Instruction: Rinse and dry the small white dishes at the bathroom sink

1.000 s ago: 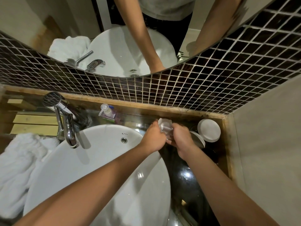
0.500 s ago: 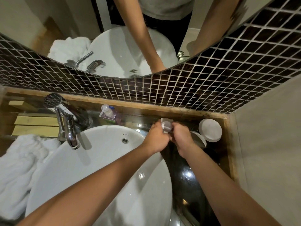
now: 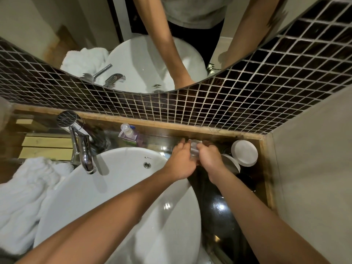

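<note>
1. Reaching forward from the lower edge of the view, both bare forearms stretch over the right side of the white basin (image 3: 118, 197) and meet at the back of the dark glossy counter (image 3: 224, 212).
2. The left hand (image 3: 181, 161) shows its back to the camera, fingers curled inward and thumb toward the wall; the right hand (image 3: 209, 159) sits just beside it, also knuckles up, its fingers bent toward the left hand.
3. Between the two hands sits a small pale object (image 3: 194, 147), partly clear or whitish. Both hands close around it, so only its top and a sliver between the thumbs can be seen. Whether it is a dish, a lid or something else cannot be told from this angle.
4. Two small white dishes stay on the counter to the right of the hands. One round dish (image 3: 244, 153) stands in the back corner against the wooden ledge (image 3: 171, 126), tilted so that its flat face shows. A second dish (image 3: 231, 162) lies just beside it, partly hidden by the right wrist.
5. The right hand is near the second dish but does not visibly touch it; the round dish is clear of both hands.
6. Left of the hands, a pump bottle (image 3: 128, 132) stands at the back ledge, and the chrome tap (image 3: 83, 149) arches over the basin's left rim.
7. A white towel (image 3: 24, 197) is bunched on the far left, well apart from the hands.
8. The mirror (image 3: 152, 54) above the dark mosaic tiles reflects the basin and the person's arms.
</note>
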